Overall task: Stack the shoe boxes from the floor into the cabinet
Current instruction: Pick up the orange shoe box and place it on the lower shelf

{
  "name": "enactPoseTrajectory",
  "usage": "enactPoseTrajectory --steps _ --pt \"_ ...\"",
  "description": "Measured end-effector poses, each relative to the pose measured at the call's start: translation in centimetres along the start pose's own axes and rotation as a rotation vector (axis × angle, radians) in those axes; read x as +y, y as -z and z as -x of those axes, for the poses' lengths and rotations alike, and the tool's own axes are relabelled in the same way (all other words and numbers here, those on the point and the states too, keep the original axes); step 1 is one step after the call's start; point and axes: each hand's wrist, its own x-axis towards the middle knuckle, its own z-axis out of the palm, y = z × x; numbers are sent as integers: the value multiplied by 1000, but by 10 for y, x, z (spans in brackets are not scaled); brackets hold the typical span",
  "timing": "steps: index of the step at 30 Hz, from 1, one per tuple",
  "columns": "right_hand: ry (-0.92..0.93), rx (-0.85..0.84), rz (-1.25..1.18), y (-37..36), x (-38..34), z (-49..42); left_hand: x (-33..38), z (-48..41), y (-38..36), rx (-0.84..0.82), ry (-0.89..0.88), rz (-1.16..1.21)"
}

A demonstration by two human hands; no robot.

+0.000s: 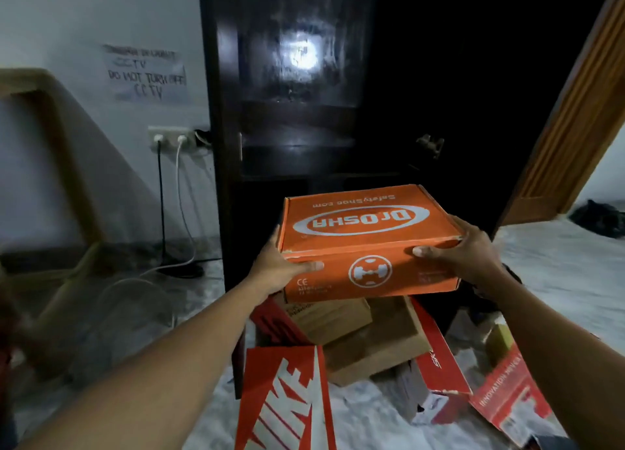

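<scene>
- While both hands press in on the orange box (368,243) from its two ends, it hangs clear of the floor. The left hand (277,267) grips one end and the right hand (463,253) the other, each thumb laid across the near face and the fingers wrapped round the side (their tips are hidden by the cardboard).
- Straight beyond the grip, past the box's far edge, stands the dark cabinet (297,128). Its shelves are dim, and I cannot tell how much room each gives.
- Below the grip lies the rest of the pile: a brown box (368,341) directly underneath, a Nike box (284,395) nearer the person, and a red box (439,365) under the right wrist.
- To do this step well, I judge, the box should travel level, with even pressure from both ends. Its far edge should land on a shelf first, then it can slide in, and the hands should let go only once the base lies flat.
- The thumbs sit just under the lid's seam, so a slip there could lift the lid.
</scene>
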Motion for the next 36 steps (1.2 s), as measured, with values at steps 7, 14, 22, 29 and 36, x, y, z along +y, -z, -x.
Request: enactPoseTrajectory --steps 7,14,22,29,36 --pt "5 -69 -146 -61 63 -104 -30 -89 -9 111 49 -33" --pt "-11 -50 -294 -110 94 -157 -58 -129 -12 282 81 56" --pt "-87 -1 -404 -136 87 -172 -50 -160 -11 450 76 125" --pt "-109 -22 -410 -140 85 -177 -59 -169 -13 460 98 155" --pt "-156 7 -419 -143 84 -162 -63 -157 -14 462 122 148"
